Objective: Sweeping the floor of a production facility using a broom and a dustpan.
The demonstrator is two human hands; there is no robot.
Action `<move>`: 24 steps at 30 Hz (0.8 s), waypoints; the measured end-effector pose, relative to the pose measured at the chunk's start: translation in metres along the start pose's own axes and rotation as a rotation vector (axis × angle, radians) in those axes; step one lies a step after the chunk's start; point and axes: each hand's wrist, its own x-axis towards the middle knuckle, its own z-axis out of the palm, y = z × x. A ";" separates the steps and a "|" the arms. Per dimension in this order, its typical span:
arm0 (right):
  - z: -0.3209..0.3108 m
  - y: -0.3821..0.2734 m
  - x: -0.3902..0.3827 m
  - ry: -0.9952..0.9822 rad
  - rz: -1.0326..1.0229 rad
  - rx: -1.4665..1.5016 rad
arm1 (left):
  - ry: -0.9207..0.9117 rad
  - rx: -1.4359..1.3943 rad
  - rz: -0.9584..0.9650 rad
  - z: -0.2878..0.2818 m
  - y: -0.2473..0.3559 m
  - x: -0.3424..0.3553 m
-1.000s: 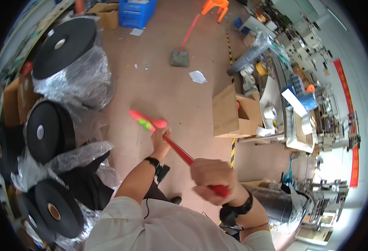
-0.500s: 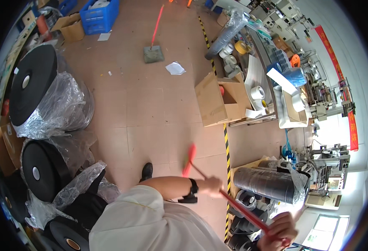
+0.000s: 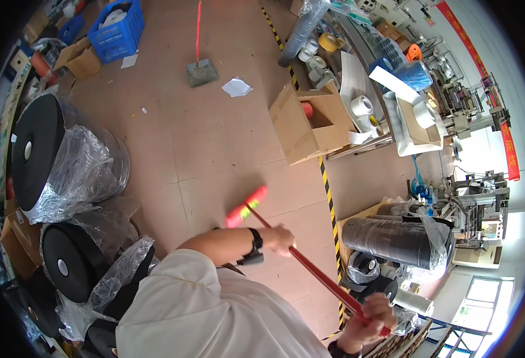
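Observation:
A red broom slants across the lower middle of the head view, its handle running from lower right up to the red broom head at the floor. My left hand is wrapped round the handle's lower part, a dark watch on its wrist. Near the handle's top end, my right hand is closed round it. Farther off, a grey dustpan with a long red stick stands on the floor. Beside it lies a white sheet of paper.
Large black rolls in clear plastic line the left side. An open cardboard box stands at a yellow-black floor stripe on the right. Behind the stripe lies a wrapped dark roll. A blue crate stands far left.
The broom head has swung left and slightly farther away, turning to a flatter slant. Both hands have shifted left with the handle. The whole view has also moved and turned a little.

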 end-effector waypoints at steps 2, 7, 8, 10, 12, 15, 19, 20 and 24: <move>0.016 0.027 -0.009 -0.004 0.091 -0.048 | 0.113 -0.155 -0.130 -0.019 -0.048 -0.018; 0.060 0.096 0.003 0.024 0.216 -0.061 | 0.498 0.177 -0.479 -0.075 -0.126 -0.020; 0.061 0.103 0.012 0.046 0.237 -0.062 | 0.520 0.172 -0.475 -0.083 -0.127 -0.014; 0.044 0.110 0.046 0.032 0.154 -0.066 | 0.801 0.247 -0.429 -0.107 -0.122 0.009; 0.018 0.114 0.088 0.010 -0.007 -0.027 | 0.679 -0.028 -0.327 -0.127 -0.106 0.040; 0.005 0.126 0.138 0.013 -0.116 0.001 | 0.574 -0.008 -0.180 -0.143 -0.081 0.087; 0.027 0.171 0.203 0.058 -0.158 0.014 | 0.584 -0.009 -0.177 -0.167 -0.088 0.125; 0.038 0.182 0.212 0.100 -0.115 0.052 | 0.592 -0.023 -0.204 -0.178 -0.097 0.131; 0.070 0.234 0.259 0.067 -0.006 0.140 | 0.655 0.064 -0.250 -0.236 -0.149 0.147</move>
